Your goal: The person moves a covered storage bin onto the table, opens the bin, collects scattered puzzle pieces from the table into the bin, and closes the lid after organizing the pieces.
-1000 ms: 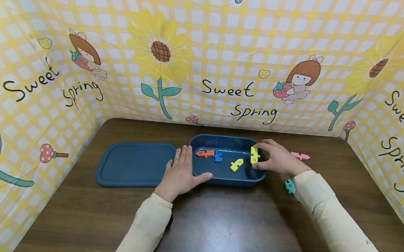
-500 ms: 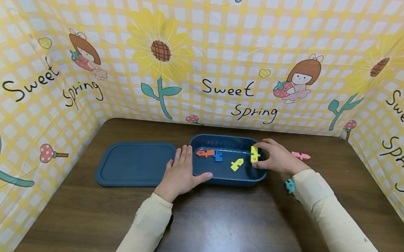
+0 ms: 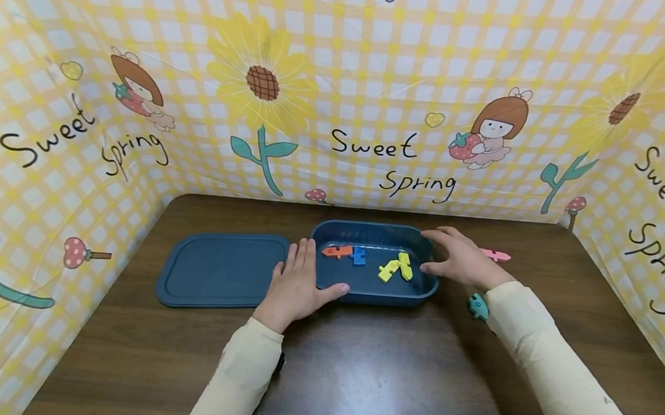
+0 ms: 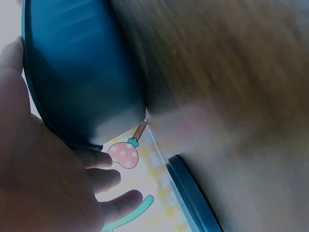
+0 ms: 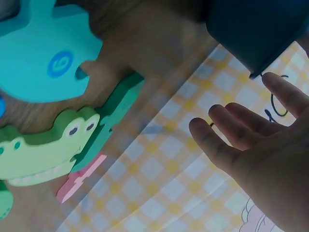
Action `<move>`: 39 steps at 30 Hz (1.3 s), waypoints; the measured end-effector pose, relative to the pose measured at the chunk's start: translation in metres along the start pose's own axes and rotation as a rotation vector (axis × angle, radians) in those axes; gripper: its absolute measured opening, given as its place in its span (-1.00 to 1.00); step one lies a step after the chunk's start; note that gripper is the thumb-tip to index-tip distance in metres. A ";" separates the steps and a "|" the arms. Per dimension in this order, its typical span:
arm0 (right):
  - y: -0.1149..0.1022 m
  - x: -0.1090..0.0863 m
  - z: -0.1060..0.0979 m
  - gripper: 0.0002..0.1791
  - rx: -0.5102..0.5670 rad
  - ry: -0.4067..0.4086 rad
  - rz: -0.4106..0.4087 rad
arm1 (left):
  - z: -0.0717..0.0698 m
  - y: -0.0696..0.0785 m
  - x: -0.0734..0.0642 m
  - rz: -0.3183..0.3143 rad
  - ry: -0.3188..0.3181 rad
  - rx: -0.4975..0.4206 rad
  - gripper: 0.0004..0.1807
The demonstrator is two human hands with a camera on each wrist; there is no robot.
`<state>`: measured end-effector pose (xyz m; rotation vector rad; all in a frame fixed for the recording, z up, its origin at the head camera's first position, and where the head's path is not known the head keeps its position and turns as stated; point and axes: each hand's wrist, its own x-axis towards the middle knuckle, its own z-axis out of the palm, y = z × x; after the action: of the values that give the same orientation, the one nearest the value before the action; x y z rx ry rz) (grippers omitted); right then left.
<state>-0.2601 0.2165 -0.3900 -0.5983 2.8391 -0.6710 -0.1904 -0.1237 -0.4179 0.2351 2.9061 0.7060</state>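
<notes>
My left hand (image 3: 298, 289) lies with straight fingers against the left end of a dark blue box (image 3: 372, 298), thumb over its near rim. The left wrist view shows that hand (image 4: 48, 169) at the box's rim. At the box's right end, my right hand (image 3: 462, 258) is held with fingers apart and nothing between them. Inside the box lie two yellow puzzle pieces (image 3: 405, 267), side by side and seemingly touching. An orange puzzle piece (image 3: 338, 251) and a blue puzzle piece (image 3: 358, 256) lie farther left in it.
A dark blue lid (image 3: 224, 270) lies left of the box. Right of it are a teal puzzle piece (image 3: 478, 307) and a pink piece (image 3: 496, 255). The right wrist view adds a green crocodile-head piece (image 5: 48, 150) and a darker green piece (image 5: 113, 121). Patterned cloth walls enclose the table.
My right hand has let go of a yellow puzzle piece, which now lies farther left and lower in the box, by the other yellow one. My left hand has stayed put.
</notes>
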 end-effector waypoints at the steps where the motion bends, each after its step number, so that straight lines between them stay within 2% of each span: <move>1: 0.001 -0.002 -0.001 -0.15 0.001 0.010 -0.002 | 0.000 0.000 0.000 -0.002 -0.002 0.003 0.29; 8: 0.014 -0.022 -0.010 -0.23 0.021 0.053 -0.001 | 0.000 -0.002 0.002 -0.004 -0.007 0.012 0.30; 17: 0.055 -0.054 -0.021 -0.49 -0.001 0.090 0.032 | 0.002 -0.005 0.002 -0.003 -0.008 0.021 0.30; 22: 0.075 -0.070 -0.025 -0.59 -0.052 0.102 0.054 | 0.001 -0.006 0.001 -0.003 -0.009 0.021 0.30; 28: 0.097 -0.090 -0.026 -0.60 -0.103 0.086 0.076 | 0.002 -0.005 0.002 0.002 -0.004 0.022 0.29; 36: 0.121 -0.123 -0.026 -0.64 -0.080 0.042 0.111 | 0.002 -0.002 0.003 0.002 0.000 0.022 0.31; 39: 0.128 -0.139 -0.025 -0.60 -0.059 0.008 0.137 | 0.002 -0.001 0.002 0.005 0.000 0.017 0.30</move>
<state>-0.1845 0.3892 -0.4179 -0.4057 2.8833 -0.5695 -0.1925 -0.1236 -0.4205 0.2441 2.9140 0.6822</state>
